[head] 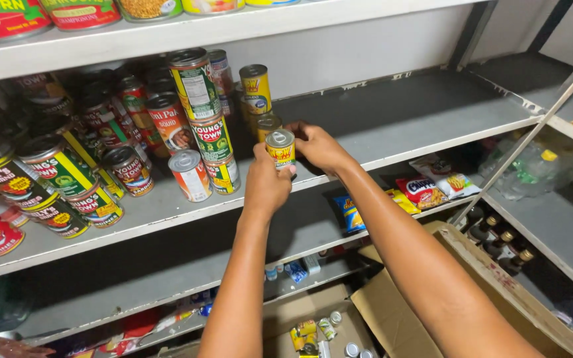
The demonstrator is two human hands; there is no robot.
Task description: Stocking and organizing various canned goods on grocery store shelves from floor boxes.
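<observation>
Because the small yellow can [280, 148] looks rigid, smooth and fairly light, its round sides suit gripping. The left hand [264, 184] and right hand [317, 147] clasp it with fingers curled round, just right of the 3 stacked cans [209, 122].

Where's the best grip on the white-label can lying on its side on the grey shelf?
Take the white-label can across its round body, coming down from above. It lies on its side with its pull-tab end facing the shelf front, stacked cans crowd its right, and the top is open. Both hands are on the small yellow can.
</observation>
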